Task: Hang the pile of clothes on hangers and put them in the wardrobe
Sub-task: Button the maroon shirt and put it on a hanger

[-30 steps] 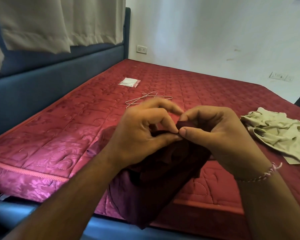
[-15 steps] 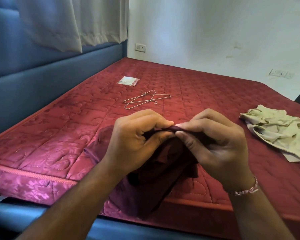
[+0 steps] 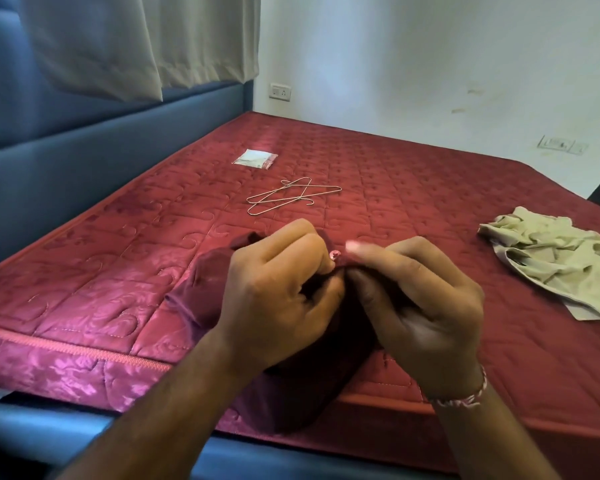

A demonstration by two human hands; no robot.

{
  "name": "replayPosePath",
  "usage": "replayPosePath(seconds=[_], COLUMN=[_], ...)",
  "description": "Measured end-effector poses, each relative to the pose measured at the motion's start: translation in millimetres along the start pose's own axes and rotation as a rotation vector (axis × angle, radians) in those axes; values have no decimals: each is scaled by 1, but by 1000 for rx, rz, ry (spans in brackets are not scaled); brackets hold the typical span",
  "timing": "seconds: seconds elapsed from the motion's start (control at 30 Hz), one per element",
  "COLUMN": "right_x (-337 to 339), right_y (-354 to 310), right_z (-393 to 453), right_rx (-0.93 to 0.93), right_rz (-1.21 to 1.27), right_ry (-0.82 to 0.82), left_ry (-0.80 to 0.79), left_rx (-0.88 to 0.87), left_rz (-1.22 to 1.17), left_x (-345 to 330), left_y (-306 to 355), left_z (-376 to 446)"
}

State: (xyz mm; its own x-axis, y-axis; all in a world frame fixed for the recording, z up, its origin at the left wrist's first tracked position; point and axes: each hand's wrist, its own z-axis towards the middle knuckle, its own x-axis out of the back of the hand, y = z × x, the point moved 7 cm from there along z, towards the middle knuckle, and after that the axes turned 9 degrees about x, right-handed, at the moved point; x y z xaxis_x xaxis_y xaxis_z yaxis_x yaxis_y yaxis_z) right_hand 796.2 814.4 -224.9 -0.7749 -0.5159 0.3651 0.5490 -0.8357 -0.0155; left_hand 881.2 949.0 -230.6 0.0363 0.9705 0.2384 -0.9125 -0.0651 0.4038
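Red quilted mattress [image 3: 413, 188] fills the room's corner, blue headboard at 9 o'clock. Since a second ago both hands have sunk toward the bed edge and a small pink button now shows between the fingertips, so the person is likely fastening or undoing the maroon garment [image 3: 201, 292] before hanging it. Left hand [image 3: 278, 292] and right hand [image 3: 420, 306] pinch it together. Wire hangers [image 3: 288, 199] lie at 12 o'clock, the beige garment [image 3: 555, 258] at 3.

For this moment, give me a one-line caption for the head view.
Both hands, left and right, grip a maroon garment over the bed's edge; wire hangers lie beyond.
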Motion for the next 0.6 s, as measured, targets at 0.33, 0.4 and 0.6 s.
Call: replayPosePath(seconds=[0.33, 0.4, 0.6], right_x=[-23, -22, -7], right_y=[31, 44, 78], right_z=[13, 11, -8], right_rx=[-324, -417, -809], right_rz=[115, 44, 404], right_ry=[-505, -528, -554], left_ry=[-156, -300, -831], left_rx=[-66, 265, 427], left_rz=[171, 33, 204], left_x=[-14, -16, -4], left_y=[-25, -52, -98], left_z=[-10, -1, 24])
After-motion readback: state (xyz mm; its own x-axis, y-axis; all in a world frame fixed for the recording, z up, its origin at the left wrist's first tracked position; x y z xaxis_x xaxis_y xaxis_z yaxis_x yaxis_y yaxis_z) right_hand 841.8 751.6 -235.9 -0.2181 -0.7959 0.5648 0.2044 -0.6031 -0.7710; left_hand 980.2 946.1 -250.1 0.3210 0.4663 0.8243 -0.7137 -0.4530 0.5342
